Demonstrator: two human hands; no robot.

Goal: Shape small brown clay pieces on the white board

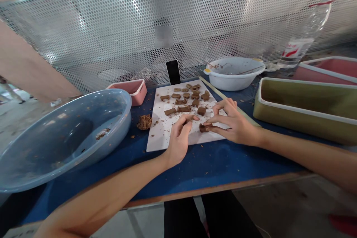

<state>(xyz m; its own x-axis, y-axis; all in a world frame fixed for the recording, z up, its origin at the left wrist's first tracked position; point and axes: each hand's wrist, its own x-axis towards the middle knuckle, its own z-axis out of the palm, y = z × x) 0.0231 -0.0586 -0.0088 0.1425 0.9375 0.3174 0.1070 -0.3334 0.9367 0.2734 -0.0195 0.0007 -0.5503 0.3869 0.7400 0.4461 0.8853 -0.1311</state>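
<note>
On the white board (156, 139) lie several small brown clay-like pieces (184, 109) in rough rows, with crumbs scattered between them. My right hand (237, 124) is at the board's near right part, its fingertips closed on one dark brown piece (205, 128) resting low at the surface. Part of that piece is hidden under the fingers. Just left of it, my left hand (180, 137) hovers over the board's near edge, fingers bent and thumb apart from the index finger, holding nothing. A crumbly brown lump (144, 122) sits off the board's left edge.
A large blue basin (117, 122) stands left, a small pink tub (139, 95) behind it. A phone (173, 72) leans on the perforated metal screen (117, 26). A pale stick (223, 95), a white basin (237, 81), a green trough (301, 111) and a plastic bottle (298, 46) are right.
</note>
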